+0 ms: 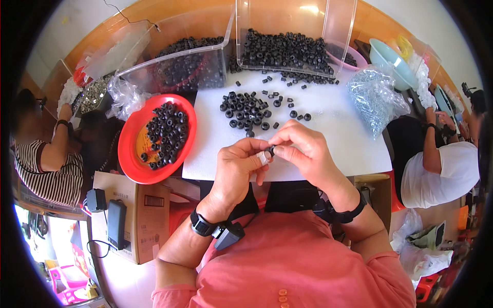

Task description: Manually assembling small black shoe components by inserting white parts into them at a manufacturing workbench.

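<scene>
In front of my chest, both hands meet over the near edge of a white board (339, 149). My left hand (237, 164), with white tape round its thumb, pinches a small black round part (270, 150). The fingertips of my right hand (303, 146) close on the same part from the other side, covering much of it. Just beyond my hands lies a loose pile of black ring-shaped parts (244, 110), with smaller black pieces scattered to its right. A red oval basin (127, 154) at the left holds many more of the black rings.
Two clear plastic bins (226, 56) of black parts stand at the back. To the right are a clear bag of small silvery pieces (372, 97), a pink bowl (359, 57) and a pale blue basin (398, 66). A cardboard box (131, 215) stands lower left. People sit at both sides.
</scene>
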The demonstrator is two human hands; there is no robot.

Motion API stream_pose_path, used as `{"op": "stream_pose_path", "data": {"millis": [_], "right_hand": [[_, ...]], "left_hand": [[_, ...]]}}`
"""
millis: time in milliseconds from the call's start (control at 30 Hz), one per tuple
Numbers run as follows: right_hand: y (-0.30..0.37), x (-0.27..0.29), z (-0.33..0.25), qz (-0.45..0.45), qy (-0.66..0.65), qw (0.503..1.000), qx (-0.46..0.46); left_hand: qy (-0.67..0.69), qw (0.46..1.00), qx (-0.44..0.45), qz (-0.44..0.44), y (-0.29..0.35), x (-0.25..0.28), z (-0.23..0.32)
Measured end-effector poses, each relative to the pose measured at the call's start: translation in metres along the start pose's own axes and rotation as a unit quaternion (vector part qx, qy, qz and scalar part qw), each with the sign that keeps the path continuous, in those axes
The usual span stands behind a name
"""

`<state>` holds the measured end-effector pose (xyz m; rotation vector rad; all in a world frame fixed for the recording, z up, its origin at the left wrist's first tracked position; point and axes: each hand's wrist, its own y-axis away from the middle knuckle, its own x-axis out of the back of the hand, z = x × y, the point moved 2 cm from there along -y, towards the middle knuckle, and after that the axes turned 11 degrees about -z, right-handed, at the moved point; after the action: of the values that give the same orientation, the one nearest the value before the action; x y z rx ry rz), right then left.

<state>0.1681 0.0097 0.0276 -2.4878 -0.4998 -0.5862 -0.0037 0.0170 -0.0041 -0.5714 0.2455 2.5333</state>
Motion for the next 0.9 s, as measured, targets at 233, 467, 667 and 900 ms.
{"op": "stream_pose_path", "data": {"millis": [233, 467, 667, 900], "right_hand": [[0.000, -0.003, 0.009, 0.019, -0.115, 0.990, -0.074], [0.001, -0.009, 0.008, 0.041, -0.035, 0.998, -0.030], [-0.004, -0.007, -0.006, 0.024, 0.246, 0.965, 0.089], [-0.002, -0.015, -0.010, 0.036, 0.324, 0.942, 0.076]], "left_hand": [[-0.031, 0.999, -0.015, 0.028, -0.001, -0.002, -0.001], [-0.002, 0.999, -0.029, 0.044, -0.001, -0.004, -0.005], [-0.005, 0.998, -0.026, 0.050, -0.002, -0.003, -0.004], [-0.004, 0.997, -0.022, 0.067, 0.000, -0.008, -0.005]]}}
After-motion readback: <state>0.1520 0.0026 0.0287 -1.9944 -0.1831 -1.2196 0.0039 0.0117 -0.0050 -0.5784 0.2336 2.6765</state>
